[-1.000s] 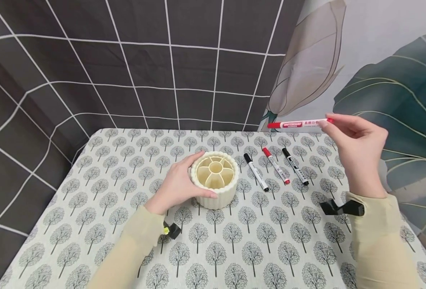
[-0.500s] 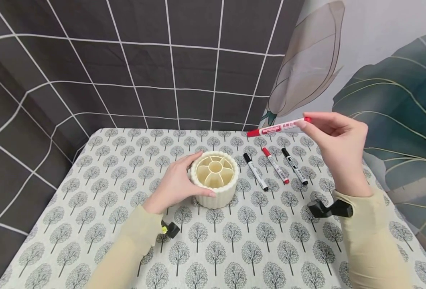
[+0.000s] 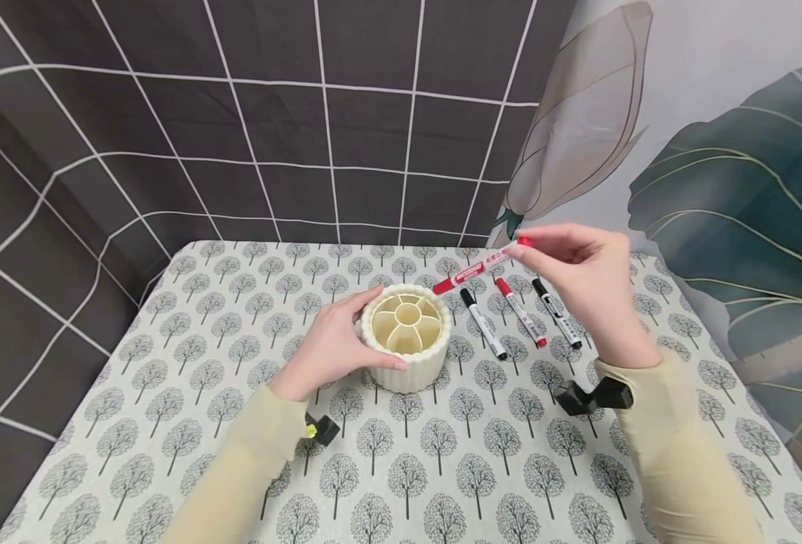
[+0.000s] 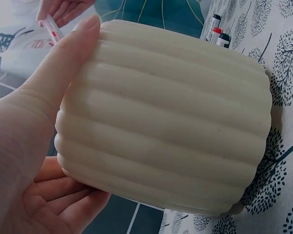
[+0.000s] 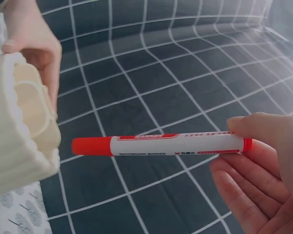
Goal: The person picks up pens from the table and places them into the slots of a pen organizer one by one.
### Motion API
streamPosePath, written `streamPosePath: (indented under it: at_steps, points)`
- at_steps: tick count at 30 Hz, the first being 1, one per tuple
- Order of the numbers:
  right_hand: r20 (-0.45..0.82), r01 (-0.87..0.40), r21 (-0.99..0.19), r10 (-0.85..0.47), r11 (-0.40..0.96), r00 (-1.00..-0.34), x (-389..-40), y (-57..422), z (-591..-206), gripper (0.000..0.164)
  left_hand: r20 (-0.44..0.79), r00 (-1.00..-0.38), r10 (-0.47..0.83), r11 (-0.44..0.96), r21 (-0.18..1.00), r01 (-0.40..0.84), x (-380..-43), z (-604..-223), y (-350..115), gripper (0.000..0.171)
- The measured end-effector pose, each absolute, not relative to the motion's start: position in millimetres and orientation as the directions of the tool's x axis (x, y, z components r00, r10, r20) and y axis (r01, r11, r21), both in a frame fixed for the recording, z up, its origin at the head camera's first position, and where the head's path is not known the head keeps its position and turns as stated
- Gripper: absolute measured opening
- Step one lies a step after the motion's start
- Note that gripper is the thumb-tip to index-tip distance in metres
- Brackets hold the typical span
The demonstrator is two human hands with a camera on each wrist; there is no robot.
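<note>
A cream, ribbed pen holder (image 3: 411, 372) with a scalloped rim and several inner compartments stands upright on the table. My left hand (image 3: 333, 344) grips its left side, thumb at the front and fingers behind; the left wrist view shows the ribbed wall (image 4: 161, 117) close up. My right hand (image 3: 581, 279) pinches a red whiteboard marker (image 3: 476, 270) by its end. The marker's red cap (image 5: 92, 146) tilts down toward the holder, close to its right rim and apart from it in the right wrist view. The holder's compartments hold nothing visible.
To the right of the holder lie a black-capped marker (image 3: 482, 325), a red-capped marker (image 3: 521, 313) and another black-capped marker (image 3: 556, 314), side by side. A tree-print cloth (image 3: 401, 468) covers the table. A dark gridded curtain (image 3: 251, 121) hangs behind.
My right hand has moved left and slightly down, bringing the red marker from the far right to just beside the holder, its cap end now tilted lower. My left hand stays on the holder.
</note>
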State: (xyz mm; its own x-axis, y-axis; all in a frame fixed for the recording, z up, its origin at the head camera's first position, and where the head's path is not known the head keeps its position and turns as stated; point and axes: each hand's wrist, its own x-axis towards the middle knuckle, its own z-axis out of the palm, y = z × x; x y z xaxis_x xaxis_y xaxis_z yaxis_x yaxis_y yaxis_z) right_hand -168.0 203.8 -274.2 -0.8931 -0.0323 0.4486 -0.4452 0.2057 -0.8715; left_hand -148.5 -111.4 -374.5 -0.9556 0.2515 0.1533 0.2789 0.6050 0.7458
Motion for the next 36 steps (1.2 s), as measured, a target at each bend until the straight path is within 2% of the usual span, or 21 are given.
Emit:
streamPosePath:
  at_steps: [7, 18, 28, 36]
  points:
    - [0.387, -0.404, -0.865, -0.118, 0.297, -0.915, -171.2, 191.2, -286.0, 0.023, 0.155, -0.954, 0.256, 0.612, 0.738, 0.284, -148.0, -373.0, -111.6, 0.128]
    - [0.288, -0.350, -0.887, -0.233, 0.300, -0.929, -181.9, 167.5, -305.7, 0.027, 0.159, -0.949, 0.272, 0.590, 0.751, 0.296, -150.1, -374.6, -112.8, 0.129]
    - [0.271, -0.384, -0.866, -0.344, 0.321, -0.899, -190.6, 154.5, -323.4, 0.025, 0.165, -0.946, 0.280, 0.589, 0.748, 0.305, -150.7, -376.0, -113.9, 0.130]
    - [0.219, -0.349, -0.875, -0.366, 0.337, -0.904, -191.4, 148.7, -332.9, 0.025, 0.163, -0.946, 0.282, 0.586, 0.751, 0.304, -150.1, -375.3, -114.5, 0.129]
